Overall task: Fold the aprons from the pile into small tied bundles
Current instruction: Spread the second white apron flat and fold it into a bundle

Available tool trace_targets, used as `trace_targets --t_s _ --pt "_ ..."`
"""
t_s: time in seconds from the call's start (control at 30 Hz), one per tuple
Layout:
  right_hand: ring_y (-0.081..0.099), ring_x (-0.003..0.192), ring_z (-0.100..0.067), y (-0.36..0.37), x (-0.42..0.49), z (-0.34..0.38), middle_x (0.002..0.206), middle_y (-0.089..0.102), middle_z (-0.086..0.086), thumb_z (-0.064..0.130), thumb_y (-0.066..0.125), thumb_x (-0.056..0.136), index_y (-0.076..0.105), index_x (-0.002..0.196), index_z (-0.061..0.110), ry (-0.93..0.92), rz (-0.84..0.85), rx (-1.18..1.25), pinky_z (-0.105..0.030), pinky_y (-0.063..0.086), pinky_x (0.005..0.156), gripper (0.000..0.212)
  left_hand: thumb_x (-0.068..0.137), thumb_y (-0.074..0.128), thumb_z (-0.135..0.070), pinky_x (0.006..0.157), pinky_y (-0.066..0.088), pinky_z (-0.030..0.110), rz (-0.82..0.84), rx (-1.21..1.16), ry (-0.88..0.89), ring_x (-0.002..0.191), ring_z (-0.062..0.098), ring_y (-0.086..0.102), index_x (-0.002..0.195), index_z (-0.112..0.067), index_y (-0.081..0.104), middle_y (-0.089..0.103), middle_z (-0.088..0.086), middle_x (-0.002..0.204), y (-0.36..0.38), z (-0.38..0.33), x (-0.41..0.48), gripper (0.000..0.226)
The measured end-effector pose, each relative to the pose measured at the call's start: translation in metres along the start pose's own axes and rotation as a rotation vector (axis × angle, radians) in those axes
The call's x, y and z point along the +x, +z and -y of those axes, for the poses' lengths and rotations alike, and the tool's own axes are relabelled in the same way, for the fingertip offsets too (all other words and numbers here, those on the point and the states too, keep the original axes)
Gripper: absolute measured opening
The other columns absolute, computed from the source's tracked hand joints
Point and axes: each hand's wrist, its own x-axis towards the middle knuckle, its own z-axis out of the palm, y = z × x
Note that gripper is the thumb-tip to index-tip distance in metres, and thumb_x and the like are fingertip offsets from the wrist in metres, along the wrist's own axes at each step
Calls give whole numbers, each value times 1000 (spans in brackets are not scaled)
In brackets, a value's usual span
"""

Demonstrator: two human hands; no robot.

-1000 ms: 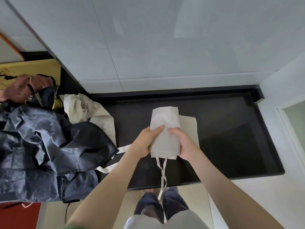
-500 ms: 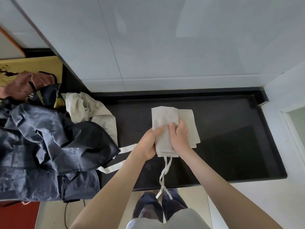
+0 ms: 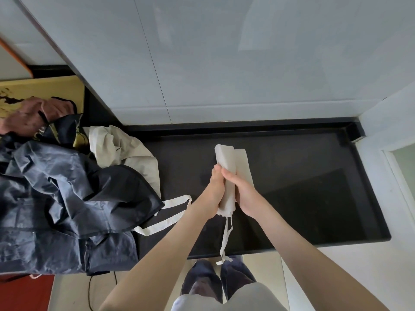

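A cream apron [image 3: 231,162] is folded into a narrow long strip above the black counter [image 3: 314,187]. My left hand [image 3: 214,194] grips its left side and my right hand [image 3: 241,194] grips its right side, squeezing the fold between them. Two thin cream ties [image 3: 225,239] hang from the near end past the counter's front edge. To the left lies the pile: dark navy aprons [image 3: 56,198] on top of another cream apron [image 3: 125,153], whose strap [image 3: 166,214] trails across the counter.
A white wall panel [image 3: 224,63] rises behind the counter, and a white wall closes it off on the right. Another person's hands [image 3: 29,115] hold dark fabric at the far left. Below the counter edge are my feet [image 3: 215,281] on a pale floor.
The apron went from a wider flat fold to a narrower strip. My hands closed in on both sides and turned it more on edge.
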Motion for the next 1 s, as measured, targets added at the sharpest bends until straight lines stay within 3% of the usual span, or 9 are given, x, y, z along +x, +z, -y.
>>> trace_targets --t_s 0.13,0.2,0.3,0.37,0.43,0.53,0.6,0.73,1.0 --pt "63 103 -25 -5 -4 4 111 64 -8 22 67 87 57 113 26 -3 -70 48 -48 52 92 28 100 33 -52 80 49 30 25 85 21 99 15 56 133 -34 44 56 -4 114 -13 -8 -2 39" --pt "67 95 -26 -14 -11 8 102 68 -8 11 60 89 56 118 18 -24 -40 43 -43 56 79 30 98 45 -45 91 50 35 12 195 167 108 16 55 142 -39 30 50 -8 126 -25 -7 3 47" --pt "69 94 -27 -23 -21 16 104 69 -10 19 66 81 58 119 13 30 39 57 -40 56 75 39 90 61 -43 93 53 46 -9 134 209 105 18 61 130 -31 43 59 -5 119 -32 -4 4 45" --pt "70 86 -20 -18 -25 23 95 71 -5 25 63 90 61 107 17 -32 -13 -47 -35 55 70 18 88 63 -43 90 54 48 -32 108 182 100 20 64 115 -23 51 63 0 109 -30 -7 0 36" --pt "67 88 -17 -11 -23 28 99 68 -2 32 60 94 59 108 20 -120 -147 -199 -31 54 72 19 86 64 -44 89 54 47 -85 120 143 97 21 65 109 -19 55 65 4 106 -29 -7 0 35" --pt "63 98 -15 1 -27 38 111 62 2 36 53 97 52 124 24 -267 -243 -266 -32 54 79 29 83 69 -44 90 54 46 -50 46 106 97 24 68 112 -16 60 70 6 106 -34 -25 -13 42" --pt "64 101 -15 6 -32 46 113 62 3 39 44 100 55 117 31 -297 -248 -233 -36 54 86 21 84 68 -46 91 54 44 18 -27 55 99 24 68 118 -13 61 72 6 107 -39 -39 -18 48" --pt "66 95 -13 18 -47 65 105 68 4 39 38 103 61 94 37 -334 -221 -160 -32 54 82 24 93 61 -35 89 53 40 178 -176 50 103 25 68 120 -8 63 71 8 111 -37 -60 -37 39" --pt "69 100 -26 18 -72 111 110 71 -9 36 66 88 59 122 15 -303 40 -137 -44 54 90 41 89 65 -17 92 52 44 328 -164 204 107 31 65 120 -1 61 68 16 116 -27 -93 -74 36"
